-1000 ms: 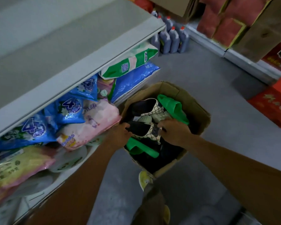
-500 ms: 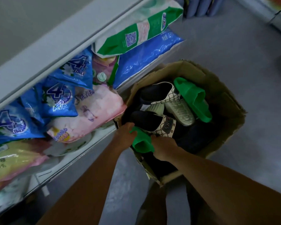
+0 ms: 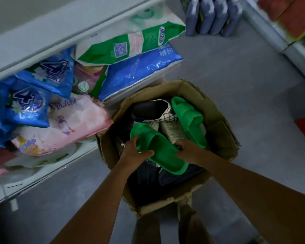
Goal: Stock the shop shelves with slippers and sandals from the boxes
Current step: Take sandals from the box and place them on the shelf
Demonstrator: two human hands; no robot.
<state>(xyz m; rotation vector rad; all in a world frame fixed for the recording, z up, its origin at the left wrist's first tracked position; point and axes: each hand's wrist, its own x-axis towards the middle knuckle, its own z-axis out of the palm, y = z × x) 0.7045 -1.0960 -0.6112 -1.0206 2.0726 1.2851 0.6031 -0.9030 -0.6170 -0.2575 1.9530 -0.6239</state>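
both hands are in the cardboard box (image 3: 217, 124) on the floor, beside the shelf (image 3: 48, 32). left hand (image 3: 136, 152) is closed on the green slipper (image 3: 158, 148): fingers over the strap edge, thumb wrapped across the near side. right hand (image 3: 187, 150) sits at the slipper's far edge near the heel; fingers are hidden behind the sole, so i can't tell if it's gripping or just steadying.

key relation: the slipper lies between the two hands, sole down, long axis running from toe at upper left to heel at lower right, toward the person. it rests on top of the pile, not buried. left hand has the clearer hold and is on the shelf side, so my read is the lift and transfer goes left and up.

slipper: bright green moulded foam or rubber, one piece, wide strap, ribbed footbed, thick sole. looks light and a bit flexible, probably easy one-handed.

its likely mate, the second green slipper (image 3: 188, 120), leans against the right wall of the box, just beyond the right hand. a black slipper with patterned strap (image 3: 153, 110) lies behind, more dark ones underneath.

lower shelf is full of detergent bags (image 3: 33, 99); the shelf above looks bare from here.
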